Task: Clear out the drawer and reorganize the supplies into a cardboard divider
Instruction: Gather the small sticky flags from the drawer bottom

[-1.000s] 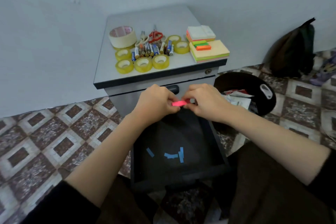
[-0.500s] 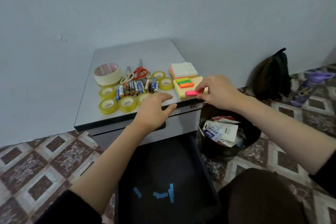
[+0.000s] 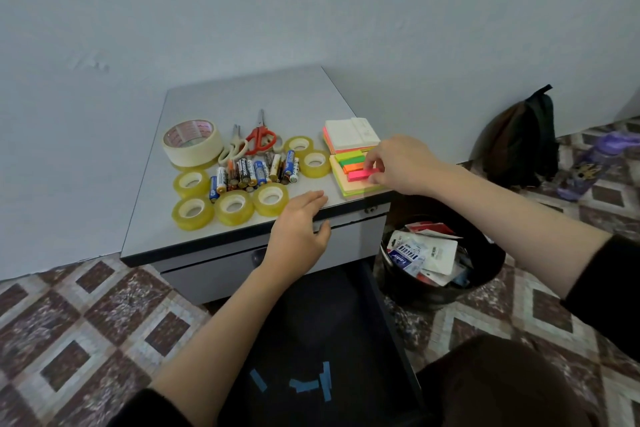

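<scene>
My right hand [image 3: 398, 165] pinches a pink pad of sticky flags [image 3: 360, 174] lying on the yellow sticky-note stack [image 3: 353, 185], beside green and orange flag pads [image 3: 351, 160]. My left hand [image 3: 299, 229] hovers with relaxed fingers over the front edge of the grey cabinet top [image 3: 242, 97], holding nothing. The dark drawer [image 3: 322, 333] stands pulled out below, with a few blue strips [image 3: 310, 385] on its bottom. Tape rolls [image 3: 233, 206], batteries [image 3: 252, 173], two scissors [image 3: 259, 139] and a wide tape roll [image 3: 192, 142] lie on the cabinet.
A black bin [image 3: 440, 267] full of packaging stands right of the cabinet. A dark backpack [image 3: 519, 142] leans on the wall, a purple bottle [image 3: 595, 163] beside it. The floor is patterned tile [image 3: 86, 315]. My knee [image 3: 502, 385] is at the lower right.
Both hands held the pink pad above the drawer a second ago. The right hand has carried it up onto the yellow note stack, and the left hand let go and drifted to the cabinet edge.
</scene>
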A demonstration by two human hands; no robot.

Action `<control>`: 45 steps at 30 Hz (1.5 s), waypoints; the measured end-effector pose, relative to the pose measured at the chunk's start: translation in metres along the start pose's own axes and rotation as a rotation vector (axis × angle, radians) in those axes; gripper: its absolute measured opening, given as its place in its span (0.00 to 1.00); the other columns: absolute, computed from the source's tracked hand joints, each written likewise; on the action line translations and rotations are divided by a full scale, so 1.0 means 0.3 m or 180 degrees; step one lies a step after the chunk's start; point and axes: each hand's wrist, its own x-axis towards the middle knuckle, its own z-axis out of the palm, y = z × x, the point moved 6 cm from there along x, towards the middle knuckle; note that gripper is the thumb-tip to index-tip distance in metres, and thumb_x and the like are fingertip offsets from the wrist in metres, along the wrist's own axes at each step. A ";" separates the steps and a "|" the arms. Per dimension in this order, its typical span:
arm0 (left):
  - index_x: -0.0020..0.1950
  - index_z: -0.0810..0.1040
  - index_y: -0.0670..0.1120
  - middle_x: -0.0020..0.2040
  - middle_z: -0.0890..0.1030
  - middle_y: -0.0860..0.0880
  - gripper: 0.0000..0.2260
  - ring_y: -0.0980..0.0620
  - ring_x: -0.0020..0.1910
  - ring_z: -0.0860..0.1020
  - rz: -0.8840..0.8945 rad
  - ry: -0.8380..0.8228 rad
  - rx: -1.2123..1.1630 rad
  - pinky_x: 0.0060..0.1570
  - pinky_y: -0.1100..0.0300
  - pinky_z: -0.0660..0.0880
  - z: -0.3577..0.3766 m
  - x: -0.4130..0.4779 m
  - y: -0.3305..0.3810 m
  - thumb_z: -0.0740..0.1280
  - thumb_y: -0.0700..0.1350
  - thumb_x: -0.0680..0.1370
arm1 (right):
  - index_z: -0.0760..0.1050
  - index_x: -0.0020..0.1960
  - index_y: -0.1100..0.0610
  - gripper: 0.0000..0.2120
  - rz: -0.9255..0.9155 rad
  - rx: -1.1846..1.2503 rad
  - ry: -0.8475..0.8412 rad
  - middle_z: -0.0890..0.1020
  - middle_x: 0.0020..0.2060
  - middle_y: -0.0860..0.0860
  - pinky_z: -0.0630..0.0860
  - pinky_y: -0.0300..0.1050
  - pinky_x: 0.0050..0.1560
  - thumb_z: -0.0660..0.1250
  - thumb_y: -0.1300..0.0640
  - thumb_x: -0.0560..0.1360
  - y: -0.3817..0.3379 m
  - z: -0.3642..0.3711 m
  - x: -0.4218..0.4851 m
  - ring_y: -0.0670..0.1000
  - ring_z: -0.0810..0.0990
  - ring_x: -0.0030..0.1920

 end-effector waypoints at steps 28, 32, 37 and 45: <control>0.70 0.69 0.44 0.70 0.69 0.50 0.21 0.55 0.70 0.63 0.0020 0.0050 -0.0059 0.64 0.73 0.52 0.001 0.001 0.000 0.64 0.42 0.77 | 0.81 0.54 0.57 0.11 0.0022 0.0444 0.0620 0.82 0.51 0.53 0.68 0.40 0.46 0.62 0.60 0.77 -0.024 -0.022 -0.089 0.52 0.78 0.50; 0.70 0.69 0.44 0.70 0.69 0.50 0.21 0.54 0.70 0.63 0.0022 0.0033 -0.0055 0.65 0.71 0.53 0.001 0.002 0.002 0.64 0.42 0.77 | 0.79 0.59 0.57 0.13 -0.0175 0.0481 0.0502 0.80 0.55 0.54 0.69 0.43 0.52 0.61 0.58 0.78 -0.059 0.025 -0.114 0.53 0.76 0.54; 0.70 0.69 0.44 0.70 0.69 0.49 0.21 0.54 0.70 0.64 0.0010 0.0010 -0.0081 0.65 0.70 0.54 0.001 0.004 -0.004 0.64 0.42 0.77 | 0.77 0.62 0.56 0.14 -0.0216 0.0424 0.0501 0.78 0.56 0.53 0.68 0.42 0.52 0.59 0.57 0.79 -0.069 0.046 -0.110 0.51 0.74 0.56; 0.70 0.69 0.44 0.70 0.69 0.50 0.21 0.54 0.70 0.63 0.0022 -0.0014 -0.0059 0.66 0.70 0.54 0.006 0.005 -0.008 0.64 0.42 0.77 | 0.75 0.64 0.52 0.15 -0.0143 0.0280 0.0586 0.75 0.57 0.51 0.66 0.41 0.46 0.58 0.55 0.80 -0.076 0.071 -0.100 0.50 0.70 0.59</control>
